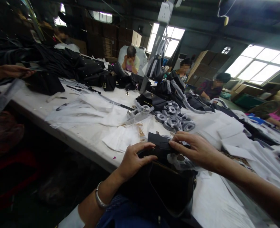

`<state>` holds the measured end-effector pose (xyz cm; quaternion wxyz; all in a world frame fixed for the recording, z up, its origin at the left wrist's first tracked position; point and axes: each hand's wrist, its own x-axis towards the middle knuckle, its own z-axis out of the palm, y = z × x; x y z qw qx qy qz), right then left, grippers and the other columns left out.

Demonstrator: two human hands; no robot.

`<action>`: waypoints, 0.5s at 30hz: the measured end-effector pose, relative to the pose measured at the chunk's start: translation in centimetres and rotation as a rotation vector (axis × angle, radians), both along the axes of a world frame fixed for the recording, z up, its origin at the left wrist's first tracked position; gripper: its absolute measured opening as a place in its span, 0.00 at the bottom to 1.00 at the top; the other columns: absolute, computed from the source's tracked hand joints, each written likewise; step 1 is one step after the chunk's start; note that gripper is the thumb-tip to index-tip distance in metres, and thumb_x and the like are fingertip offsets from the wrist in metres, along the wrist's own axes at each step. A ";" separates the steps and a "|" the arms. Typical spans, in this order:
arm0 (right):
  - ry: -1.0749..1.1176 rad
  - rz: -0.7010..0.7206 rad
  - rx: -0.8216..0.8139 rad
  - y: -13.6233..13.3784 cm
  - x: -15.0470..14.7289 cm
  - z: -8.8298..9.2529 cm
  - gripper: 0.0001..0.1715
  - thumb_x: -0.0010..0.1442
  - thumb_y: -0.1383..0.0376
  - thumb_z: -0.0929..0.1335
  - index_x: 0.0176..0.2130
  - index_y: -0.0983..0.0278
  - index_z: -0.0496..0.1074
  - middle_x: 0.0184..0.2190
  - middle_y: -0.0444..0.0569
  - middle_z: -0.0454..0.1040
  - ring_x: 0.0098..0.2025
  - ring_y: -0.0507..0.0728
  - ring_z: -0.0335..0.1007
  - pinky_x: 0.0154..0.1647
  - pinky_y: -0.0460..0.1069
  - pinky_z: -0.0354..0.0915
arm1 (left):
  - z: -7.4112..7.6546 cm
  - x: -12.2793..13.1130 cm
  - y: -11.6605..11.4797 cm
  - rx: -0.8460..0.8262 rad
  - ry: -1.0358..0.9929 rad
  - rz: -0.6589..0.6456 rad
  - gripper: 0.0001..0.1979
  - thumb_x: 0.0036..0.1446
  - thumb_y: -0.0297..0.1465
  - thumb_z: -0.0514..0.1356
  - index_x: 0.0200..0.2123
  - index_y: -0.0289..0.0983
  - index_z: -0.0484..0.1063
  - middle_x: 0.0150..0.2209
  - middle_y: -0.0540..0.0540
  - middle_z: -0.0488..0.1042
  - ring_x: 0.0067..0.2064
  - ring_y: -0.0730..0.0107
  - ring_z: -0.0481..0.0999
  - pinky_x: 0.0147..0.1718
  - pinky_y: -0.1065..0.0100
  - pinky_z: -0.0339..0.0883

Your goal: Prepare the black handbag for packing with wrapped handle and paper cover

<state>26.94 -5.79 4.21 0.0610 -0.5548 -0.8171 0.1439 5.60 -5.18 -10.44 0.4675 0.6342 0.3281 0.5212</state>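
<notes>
A black leather handbag [170, 186] rests at the near edge of the long white table [87, 136], partly on my lap. My left hand [133, 160] is curled round the bag's top edge, thumb along the rim. My right hand [194, 150] lies over the black flap [160, 142] at the top of the bag, its fingers pinching the strap tab there. Crumpled clear wrapping [180, 163] shows under my right hand. A metal bracelet [99, 199] sits on my left wrist.
Rolled grey straps [175, 120] and white paper sheets [121, 137] lie just beyond the bag. More black bags [104, 79] pile up at the far left. Another person's hand [16, 71] reaches in at the left edge. Several workers sit along the far side.
</notes>
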 end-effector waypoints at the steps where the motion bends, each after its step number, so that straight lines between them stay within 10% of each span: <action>1: -0.034 0.009 0.016 0.1 -0.3 0.1 0.22 0.66 0.49 0.61 0.32 0.61 0.73 0.32 0.47 0.72 0.38 0.56 0.68 0.39 0.50 0.58 | -0.1 0.2 -0.1 -0.015 -0.017 0.003 0.17 0.50 0.34 0.72 0.44 0.41 0.78 0.43 0.49 0.80 0.45 0.66 0.78 0.48 0.69 0.70; 15: -0.189 0.161 -0.121 1.6 -3.6 0.5 0.16 0.61 0.58 0.65 0.28 0.62 0.76 0.47 0.48 0.75 0.46 0.59 0.73 0.48 0.52 0.64 | -0.8 1.4 -0.4 -0.065 -0.123 0.012 0.16 0.47 0.35 0.73 0.40 0.39 0.80 0.40 0.48 0.81 0.43 0.64 0.80 0.47 0.68 0.72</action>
